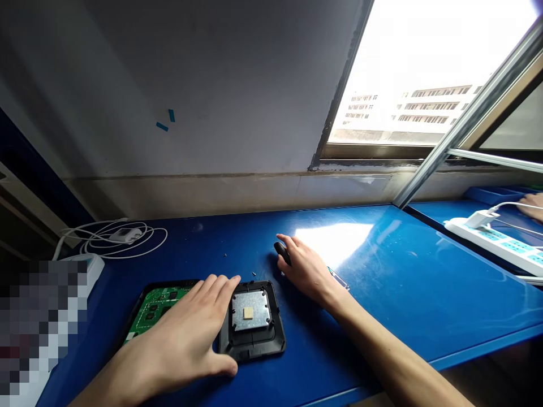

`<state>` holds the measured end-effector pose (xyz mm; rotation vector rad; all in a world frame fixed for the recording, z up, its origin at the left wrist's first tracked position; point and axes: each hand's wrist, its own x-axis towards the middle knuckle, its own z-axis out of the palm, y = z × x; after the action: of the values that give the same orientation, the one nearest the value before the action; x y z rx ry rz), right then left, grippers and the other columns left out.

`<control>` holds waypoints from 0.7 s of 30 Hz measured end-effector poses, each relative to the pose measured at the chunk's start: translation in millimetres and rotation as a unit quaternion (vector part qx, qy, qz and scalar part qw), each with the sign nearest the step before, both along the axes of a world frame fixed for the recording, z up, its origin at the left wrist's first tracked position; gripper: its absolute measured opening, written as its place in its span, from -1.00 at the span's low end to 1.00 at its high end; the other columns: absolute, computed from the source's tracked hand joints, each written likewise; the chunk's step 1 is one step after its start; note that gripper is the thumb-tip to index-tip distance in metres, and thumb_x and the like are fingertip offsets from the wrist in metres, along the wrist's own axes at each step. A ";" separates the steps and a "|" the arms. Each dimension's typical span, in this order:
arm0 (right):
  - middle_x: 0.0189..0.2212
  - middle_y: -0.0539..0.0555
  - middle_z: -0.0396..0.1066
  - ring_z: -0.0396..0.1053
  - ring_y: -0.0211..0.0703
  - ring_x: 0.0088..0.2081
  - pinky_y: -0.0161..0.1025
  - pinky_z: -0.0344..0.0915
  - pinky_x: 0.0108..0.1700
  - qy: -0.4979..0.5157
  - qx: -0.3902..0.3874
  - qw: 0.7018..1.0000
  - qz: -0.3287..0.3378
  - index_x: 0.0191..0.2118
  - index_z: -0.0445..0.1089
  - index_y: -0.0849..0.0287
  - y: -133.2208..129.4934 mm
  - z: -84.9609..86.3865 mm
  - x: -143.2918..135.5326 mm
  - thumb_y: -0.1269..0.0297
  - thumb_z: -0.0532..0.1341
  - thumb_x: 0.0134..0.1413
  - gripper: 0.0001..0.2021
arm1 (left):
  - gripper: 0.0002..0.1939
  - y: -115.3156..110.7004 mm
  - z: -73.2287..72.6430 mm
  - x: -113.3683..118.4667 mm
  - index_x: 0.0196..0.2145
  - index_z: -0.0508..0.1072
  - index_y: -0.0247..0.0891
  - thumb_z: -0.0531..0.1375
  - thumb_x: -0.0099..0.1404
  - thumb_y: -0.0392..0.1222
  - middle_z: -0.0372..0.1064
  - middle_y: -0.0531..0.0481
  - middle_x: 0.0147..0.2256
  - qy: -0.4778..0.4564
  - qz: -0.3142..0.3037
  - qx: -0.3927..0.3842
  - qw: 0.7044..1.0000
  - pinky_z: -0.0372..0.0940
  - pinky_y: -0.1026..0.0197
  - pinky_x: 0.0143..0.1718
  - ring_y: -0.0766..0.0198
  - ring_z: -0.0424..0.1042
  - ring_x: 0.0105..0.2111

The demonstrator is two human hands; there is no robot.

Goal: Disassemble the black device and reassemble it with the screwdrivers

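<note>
My left hand (193, 322) rests over the gap between a green circuit board (159, 302) in a black housing and a black square cover (274, 339), its fingers extended and thumb apart. The cover carries a metal plate (258, 302) with a small beige pad (248, 313) on it. To the right, my right hand (303, 268) is closed round a small black object (282, 252) on the blue table. A thin, shiny item (338, 278) lies beside my right wrist, partly hidden.
Tiny screws (254, 274) lie behind the cover. A coiled white cable (127, 240) with an adapter sits at the back left. A white power strip (500, 243) is at the right, near another person's hand (532, 206). A metal frame post (432, 161) stands at the table's back.
</note>
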<state>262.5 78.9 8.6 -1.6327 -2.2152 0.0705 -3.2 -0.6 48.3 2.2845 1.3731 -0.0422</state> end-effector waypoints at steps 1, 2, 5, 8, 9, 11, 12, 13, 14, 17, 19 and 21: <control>0.00 0.28 0.50 0.58 0.07 -0.11 0.01 0.55 -0.07 0.015 0.016 1.000 -0.004 0.36 0.26 0.22 1.5 1.2 0.7 0.34 0.19 0.33 -0.48 | 0.13 -3.6 -2.8 -0.7 0.51 0.07 -0.26 0.46 0.13 0.09 0.01 -0.38 0.49 -0.006 0.003 0.007 1.000 0.00 -0.44 0.43 -0.40 -0.07 0.49; -0.02 0.25 0.49 0.57 0.01 -0.18 0.00 0.56 -0.11 0.041 0.048 0.998 -0.003 0.39 0.22 0.20 2.3 3.0 1.6 0.33 0.18 0.35 -0.47 | 0.09 -7.2 -5.4 -0.8 0.51 0.08 -0.26 0.43 0.17 0.10 0.01 -0.36 0.49 -0.008 0.009 0.012 1.000 0.02 -0.44 0.43 -0.39 -0.06 0.49; -0.14 0.11 0.43 0.45 -0.14 -0.35 -0.06 0.56 -0.23 0.174 0.236 0.955 0.046 0.43 0.16 0.02 -1.1 9.8 4.0 0.33 0.18 0.39 -0.44 | 0.04 -17.3 -11.3 3.8 0.51 0.08 -0.28 0.36 0.25 0.18 -0.04 -0.35 0.50 -0.003 0.032 0.016 0.999 0.03 -0.47 0.41 -0.42 -0.10 0.49; -0.10 0.10 0.35 0.44 -0.09 -0.23 -0.05 0.59 -0.23 0.281 0.339 0.890 0.117 0.48 0.06 -0.14 -12.0 13.7 2.6 0.41 0.21 0.37 -0.33 | -0.01 -24.1 -15.8 13.9 0.50 0.11 -0.38 0.31 0.32 0.20 -0.08 -0.41 0.50 0.010 0.037 0.026 0.999 0.03 -0.50 0.40 -0.47 -0.08 0.48; -0.08 0.11 0.34 0.45 -0.07 -0.20 -0.04 0.60 -0.22 0.304 0.344 0.878 0.134 0.49 0.04 -0.17 -15.9 14.0 1.0 0.43 0.21 0.36 -0.30 | -0.03 -25.6 -17.2 17.5 0.49 0.11 -0.41 0.27 0.35 0.21 -0.11 -0.44 0.50 0.017 0.033 0.033 0.999 0.02 -0.51 0.40 -0.49 -0.08 0.47; -0.07 0.11 0.31 0.47 -0.07 -0.19 -0.04 0.63 -0.24 0.332 0.344 0.863 0.163 0.49 0.02 -0.20 -22.0 13.3 -3.0 0.46 0.21 0.35 -0.28 | -0.06 -28.1 -19.7 23.6 0.49 0.11 -0.47 0.24 0.39 0.20 -0.14 -0.48 0.49 0.025 0.023 0.042 0.999 0.04 -0.52 0.38 -0.52 -0.05 0.46; -0.07 0.11 0.31 0.47 -0.08 -0.20 -0.06 0.63 -0.26 0.338 0.345 0.858 0.175 0.49 0.03 -0.20 -23.9 12.8 -5.0 0.48 0.21 0.35 -0.27 | -0.07 -29.1 -20.6 25.9 0.49 0.11 -0.48 0.23 0.40 0.20 -0.14 -0.49 0.49 0.026 0.019 0.048 0.998 0.06 -0.52 0.37 -0.53 -0.04 0.46; -0.07 0.10 0.30 0.48 -0.11 -0.22 -0.08 0.63 -0.28 0.341 0.347 0.854 0.185 0.48 0.05 -0.20 -24.9 12.2 -6.6 0.49 0.21 0.34 -0.27 | -0.07 -29.9 -21.3 27.7 0.49 0.11 -0.49 0.22 0.41 0.19 -0.15 -0.50 0.49 0.028 0.015 0.050 0.998 0.07 -0.53 0.37 -0.54 -0.03 0.45; -0.07 0.10 0.30 0.48 -0.12 -0.23 -0.10 0.63 -0.30 0.342 0.349 0.851 0.193 0.47 0.06 -0.20 -25.2 11.6 -7.6 0.51 0.21 0.33 -0.27 | -0.06 -30.6 -21.6 29.0 0.49 0.10 -0.49 0.22 0.41 0.20 -0.17 -0.51 0.49 0.030 0.011 0.052 0.998 0.08 -0.52 0.37 -0.54 -0.03 0.45; -0.08 0.09 0.29 0.49 -0.12 -0.20 -0.12 0.64 -0.30 0.337 0.346 0.853 0.199 0.46 0.09 -0.17 -24.2 10.0 -7.7 0.53 0.23 0.31 -0.28 | -0.02 -32.2 -20.6 32.1 0.50 0.05 -0.52 0.21 0.42 0.25 -0.19 -0.53 0.49 0.042 0.004 0.044 0.998 0.07 -0.51 0.38 -0.52 -0.04 0.46; -0.09 0.09 0.29 0.50 -0.08 -0.16 -0.09 0.65 -0.28 0.331 0.336 0.861 0.193 0.45 0.10 -0.16 -23.7 8.9 -6.5 0.51 0.24 0.31 -0.29 | 0.01 -33.1 -19.3 34.8 0.50 0.06 -0.50 0.23 0.39 0.28 -0.14 -0.53 0.49 0.046 0.006 0.041 0.998 0.11 -0.48 0.37 -0.50 0.00 0.45; -0.09 0.09 0.28 0.51 -0.07 -0.15 -0.09 0.67 -0.28 0.328 0.325 0.867 0.189 0.44 0.11 -0.15 -23.8 8.1 -5.5 0.51 0.24 0.30 -0.30 | 0.00 -34.2 -18.1 38.6 0.48 0.11 -0.44 0.27 0.36 0.28 -0.08 -0.51 0.48 0.045 0.008 0.045 0.998 0.17 -0.45 0.36 -0.47 0.08 0.44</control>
<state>257.0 55.1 16.8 -0.6566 -1.7048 -0.0163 35.4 -34.8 30.2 2.3711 1.4670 -0.0798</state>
